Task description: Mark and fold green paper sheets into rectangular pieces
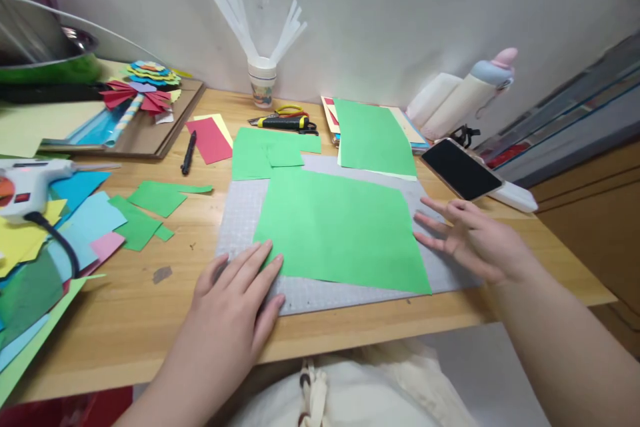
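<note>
A large sheet of green paper (345, 230) lies on the grey cutting mat (245, 210) in front of me. My left hand (243, 297) rests flat at the sheet's lower left corner, fingers stretched out over the mat and touching the paper's edge. To the right, my right hand (467, 237) is held with its fingers spread beside the sheet's right edge, holding nothing. Cut green pieces (253, 153) lie at the mat's upper left. Another green sheet (375, 137) tops a stack of papers at the back.
A utility knife (283, 123) and a paper cup of white sticks (263, 83) stand near the wall. A phone (463, 168) and a bottle (465, 97) are at the right. At the left are a pen (189, 153), a glue gun (30, 190) and green scraps (135, 220).
</note>
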`<state>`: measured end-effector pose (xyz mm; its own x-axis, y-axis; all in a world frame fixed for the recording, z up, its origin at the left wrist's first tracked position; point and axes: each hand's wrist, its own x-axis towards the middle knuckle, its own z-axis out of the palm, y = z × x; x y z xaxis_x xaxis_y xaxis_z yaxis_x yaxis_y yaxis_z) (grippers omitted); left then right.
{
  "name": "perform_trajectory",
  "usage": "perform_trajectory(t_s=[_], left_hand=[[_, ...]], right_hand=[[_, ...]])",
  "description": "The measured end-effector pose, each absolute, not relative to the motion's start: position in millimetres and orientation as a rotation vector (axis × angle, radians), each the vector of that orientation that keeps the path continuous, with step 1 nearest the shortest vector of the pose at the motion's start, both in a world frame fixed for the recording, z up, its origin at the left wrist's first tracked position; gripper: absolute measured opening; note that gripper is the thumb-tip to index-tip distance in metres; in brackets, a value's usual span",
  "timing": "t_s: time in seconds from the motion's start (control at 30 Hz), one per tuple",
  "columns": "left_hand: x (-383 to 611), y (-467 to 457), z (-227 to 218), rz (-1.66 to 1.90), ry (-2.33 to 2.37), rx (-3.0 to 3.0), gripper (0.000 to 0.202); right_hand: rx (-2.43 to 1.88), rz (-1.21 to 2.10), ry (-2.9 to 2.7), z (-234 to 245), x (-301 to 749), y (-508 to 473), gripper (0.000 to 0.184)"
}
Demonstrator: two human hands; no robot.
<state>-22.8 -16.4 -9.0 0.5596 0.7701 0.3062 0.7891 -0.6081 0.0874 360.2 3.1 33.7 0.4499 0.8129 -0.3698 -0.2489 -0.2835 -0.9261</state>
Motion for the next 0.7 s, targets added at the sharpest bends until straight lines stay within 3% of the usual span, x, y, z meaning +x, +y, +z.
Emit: perform_trajectory(t_s=[0.4, 0.7], left_hand=[[-23.3, -15.4, -7.6, -0.462, -1.403, -2.738, 0.039], [-22.6, -15.1, -5.8, -0.472, -1.379, -2.731, 0.039]], right_hand=[[-1.524, 0.901, -0.668, 18.8, 371.2, 32.7, 0.055], [-1.558, 1.143, -0.607, 30.1, 362.3, 49.1, 0.041]])
